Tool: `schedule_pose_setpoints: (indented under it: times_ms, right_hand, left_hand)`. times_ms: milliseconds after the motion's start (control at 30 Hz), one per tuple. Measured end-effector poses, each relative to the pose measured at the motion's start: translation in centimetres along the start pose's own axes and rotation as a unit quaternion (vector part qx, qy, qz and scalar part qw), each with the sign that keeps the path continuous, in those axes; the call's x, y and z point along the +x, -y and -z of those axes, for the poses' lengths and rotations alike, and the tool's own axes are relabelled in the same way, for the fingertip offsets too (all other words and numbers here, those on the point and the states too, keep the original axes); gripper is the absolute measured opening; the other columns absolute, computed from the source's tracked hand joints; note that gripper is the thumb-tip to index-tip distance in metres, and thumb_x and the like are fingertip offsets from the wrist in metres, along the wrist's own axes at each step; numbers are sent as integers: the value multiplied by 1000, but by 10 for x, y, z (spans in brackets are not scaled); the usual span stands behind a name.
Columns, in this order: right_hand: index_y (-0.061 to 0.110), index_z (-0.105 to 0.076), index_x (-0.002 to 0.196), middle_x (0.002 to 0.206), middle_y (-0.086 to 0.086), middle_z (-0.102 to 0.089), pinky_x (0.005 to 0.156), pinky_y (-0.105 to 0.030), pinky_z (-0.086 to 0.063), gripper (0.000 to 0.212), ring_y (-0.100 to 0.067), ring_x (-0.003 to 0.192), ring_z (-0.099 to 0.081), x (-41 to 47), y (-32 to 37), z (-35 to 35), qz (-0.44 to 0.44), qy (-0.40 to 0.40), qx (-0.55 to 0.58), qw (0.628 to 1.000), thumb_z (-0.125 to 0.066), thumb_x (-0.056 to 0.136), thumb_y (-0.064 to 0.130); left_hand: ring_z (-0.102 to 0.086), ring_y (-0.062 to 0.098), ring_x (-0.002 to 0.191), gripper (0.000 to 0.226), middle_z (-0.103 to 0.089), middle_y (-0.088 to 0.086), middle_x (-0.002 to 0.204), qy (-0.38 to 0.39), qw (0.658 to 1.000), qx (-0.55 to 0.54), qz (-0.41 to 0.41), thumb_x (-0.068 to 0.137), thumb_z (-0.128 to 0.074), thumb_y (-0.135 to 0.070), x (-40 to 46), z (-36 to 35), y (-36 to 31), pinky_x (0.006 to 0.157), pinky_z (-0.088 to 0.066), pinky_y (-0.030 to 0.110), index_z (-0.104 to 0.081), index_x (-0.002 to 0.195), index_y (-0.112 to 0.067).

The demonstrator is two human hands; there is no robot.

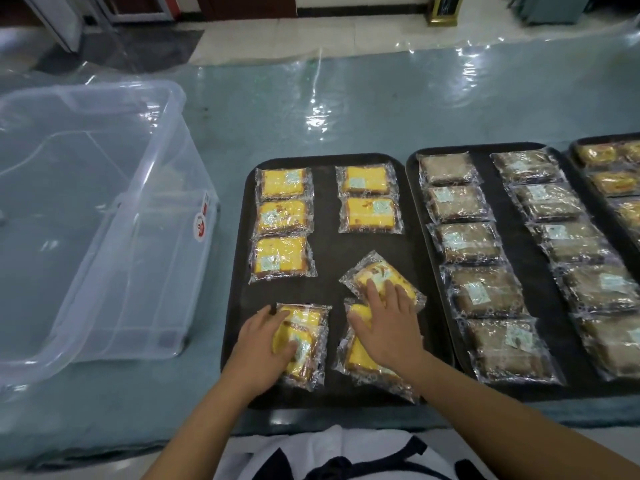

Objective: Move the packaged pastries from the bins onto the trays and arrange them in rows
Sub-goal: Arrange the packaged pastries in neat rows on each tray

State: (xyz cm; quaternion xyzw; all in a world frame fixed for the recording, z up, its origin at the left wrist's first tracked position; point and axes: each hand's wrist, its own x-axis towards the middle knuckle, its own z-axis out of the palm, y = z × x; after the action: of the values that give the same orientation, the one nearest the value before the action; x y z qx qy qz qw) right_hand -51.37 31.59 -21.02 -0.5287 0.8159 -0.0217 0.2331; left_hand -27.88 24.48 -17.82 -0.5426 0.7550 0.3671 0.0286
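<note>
Yellow cake slices in clear wrappers sit in two rows on the near black tray [242,237]. Left hand [266,344] lies flat, fingers together, on a stacked pair of packets [308,327] at the front. Right hand [389,323] is spread, fingertips pressing a tilted packet [377,271], palm over another packet [360,362].

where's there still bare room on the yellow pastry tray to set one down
On the left tray: a bare patch in the right column between the second yellow pastry and the tilted one; a strip down the middle. Crowded near the front under the left hand and right hand.
</note>
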Motion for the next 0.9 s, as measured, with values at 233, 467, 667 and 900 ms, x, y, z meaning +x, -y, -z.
schedule_pose_setpoints:
  times_ms: [233, 467, 667, 900]
  right_hand:
    - [29, -27, 153, 164, -2, -18, 121, -50, 6, 78, -21, 152, 1, 46, -43, 22, 169, -20, -67, 983, -5, 91, 70]
    - [38, 3, 156, 165, 0, 5, 121, -50, 9, 74, -25, 151, 14, 57, -38, 17, 123, -47, -52, 990, -3, 91, 72]
    - [41, 17, 152, 160, 3, 24, 118, -52, 15, 70, -22, 146, 29, 83, -34, 10, 74, -36, -63, 995, -5, 93, 72]
    - [38, 11, 154, 163, 1, 18, 119, -53, 10, 72, -22, 148, 22, 101, -39, 18, 95, -47, -75, 991, -7, 94, 72]
  left_hand:
    - [1, 26, 154, 70, 0, -1, 167, 32, 992, 123, 19, 94, -53, -56, -1, -9, -5, 124, -12, 45, -20, 154, -41]
    - [13, 24, 153, 77, 15, -3, 166, 16, 991, 125, 46, 90, -47, -68, -6, -25, -8, 122, -3, 48, -8, 153, -48]
    - [15, 23, 152, 83, 18, -5, 165, 17, 990, 132, 46, 87, -52, -67, -11, -32, -8, 121, -2, 50, -7, 154, -48]
    - [12, 23, 153, 82, 13, -5, 166, 10, 993, 116, 38, 87, -56, -63, -11, -32, -5, 122, -5, 50, -10, 153, -49]
